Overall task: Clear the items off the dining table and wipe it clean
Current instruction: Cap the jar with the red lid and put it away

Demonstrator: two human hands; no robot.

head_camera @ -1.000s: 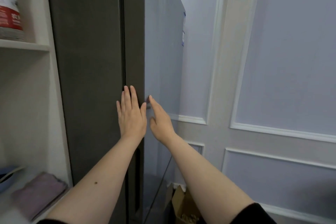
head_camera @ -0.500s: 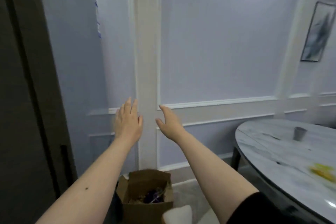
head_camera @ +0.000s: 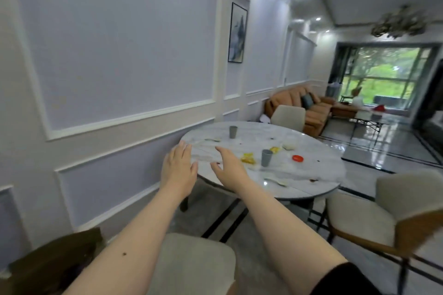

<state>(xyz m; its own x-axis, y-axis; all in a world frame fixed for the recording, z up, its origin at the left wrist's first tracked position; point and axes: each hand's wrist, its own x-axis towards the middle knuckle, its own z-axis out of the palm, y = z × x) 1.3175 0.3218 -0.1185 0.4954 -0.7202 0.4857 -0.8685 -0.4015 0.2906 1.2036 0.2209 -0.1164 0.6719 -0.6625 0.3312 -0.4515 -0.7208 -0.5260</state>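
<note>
A round marble dining table stands ahead of me by the wall. On it are a grey cup near the middle, a second grey cup at the far side, yellow wrappers, a small red lid-like piece, pale scraps and dark crumbs. My left hand and my right hand are both raised in front of me, fingers straight and relaxed, holding nothing, short of the table's near left edge.
A beige chair stands at the table's right, another at its far side, and a cushioned seat just below me. A brown cardboard box sits at lower left. An orange sofa lies beyond.
The view has swung right from a dark cabinet door, past the wall, to the dining table. Both hands left the door and stay raised, fingers straight, empty.
</note>
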